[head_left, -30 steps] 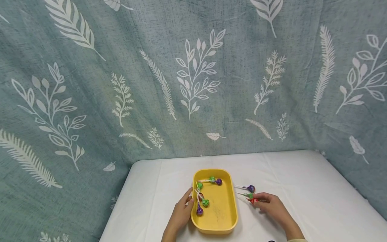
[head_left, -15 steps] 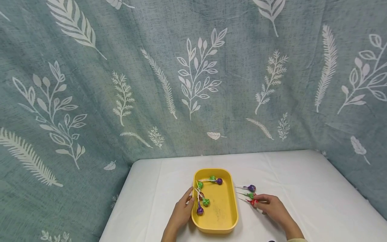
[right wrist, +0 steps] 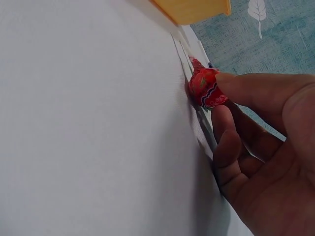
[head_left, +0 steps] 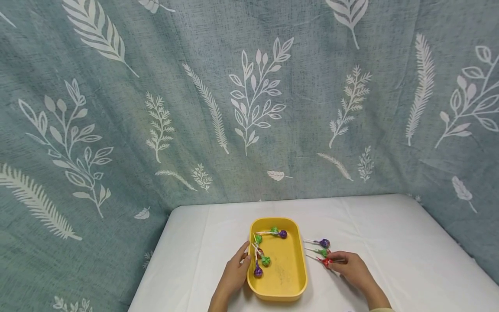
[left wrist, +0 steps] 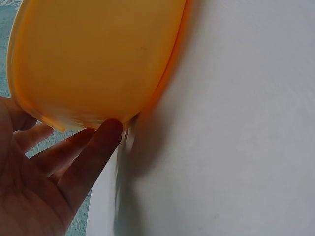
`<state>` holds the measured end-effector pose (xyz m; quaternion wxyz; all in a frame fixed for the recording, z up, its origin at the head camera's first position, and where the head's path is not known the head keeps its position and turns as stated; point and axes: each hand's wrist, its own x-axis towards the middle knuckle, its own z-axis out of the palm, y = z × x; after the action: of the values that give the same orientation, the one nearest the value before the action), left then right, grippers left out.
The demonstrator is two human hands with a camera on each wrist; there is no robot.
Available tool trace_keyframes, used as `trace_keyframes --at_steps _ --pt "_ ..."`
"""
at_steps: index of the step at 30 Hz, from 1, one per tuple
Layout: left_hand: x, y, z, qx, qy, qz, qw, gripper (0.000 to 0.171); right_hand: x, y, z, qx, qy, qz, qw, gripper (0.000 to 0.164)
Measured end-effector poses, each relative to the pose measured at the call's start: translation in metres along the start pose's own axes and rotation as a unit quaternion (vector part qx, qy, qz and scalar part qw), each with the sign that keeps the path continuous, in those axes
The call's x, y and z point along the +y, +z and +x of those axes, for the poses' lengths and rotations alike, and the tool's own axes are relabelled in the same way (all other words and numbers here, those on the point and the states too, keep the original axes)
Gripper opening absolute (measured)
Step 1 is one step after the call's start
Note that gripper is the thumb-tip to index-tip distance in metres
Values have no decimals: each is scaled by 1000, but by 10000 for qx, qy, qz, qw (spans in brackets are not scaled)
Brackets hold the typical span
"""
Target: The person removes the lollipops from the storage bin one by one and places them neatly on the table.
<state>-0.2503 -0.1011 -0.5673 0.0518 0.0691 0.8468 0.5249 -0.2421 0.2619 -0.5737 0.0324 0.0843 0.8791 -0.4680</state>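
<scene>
A yellow tray (head_left: 298,264) on the white table holds several wrapped lollipops, green (head_left: 265,261) and purple (head_left: 257,272) among them. My left hand (head_left: 242,256) rests against the tray's left wall, thumb by the rim. In the left wrist view its fingers (left wrist: 93,147) lie fairly straight against the tray wall (left wrist: 93,59). Right of the tray, my right hand (head_left: 332,260) pinches the head of a red lollipop (head_left: 326,261) lying on the table. The right wrist view shows that red lollipop (right wrist: 206,88) between thumb and forefinger (right wrist: 221,128).
A green lollipop (head_left: 322,251) and a purple lollipop (head_left: 324,243) lie on the table just beyond the red one. The white table (head_left: 390,242) backs onto a grey-green leaf-patterned curtain (head_left: 249,108), which also hangs along both sides.
</scene>
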Motion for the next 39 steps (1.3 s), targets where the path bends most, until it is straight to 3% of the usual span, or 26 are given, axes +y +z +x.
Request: trace_keyframes --at_steps 18,30,39 --pt "-1 1 0 -3 20 -24 10000 49 -18 -7 -5 318 -325 -193 9988 33" --pt "0 1 0 -23 35 -43 10000 49 -51 0 -8 146 -639 443 9969 36" --pt "-1 0 1 -54 29 -63 10000 50 -72 7 -8 31 -822 531 9952 35"
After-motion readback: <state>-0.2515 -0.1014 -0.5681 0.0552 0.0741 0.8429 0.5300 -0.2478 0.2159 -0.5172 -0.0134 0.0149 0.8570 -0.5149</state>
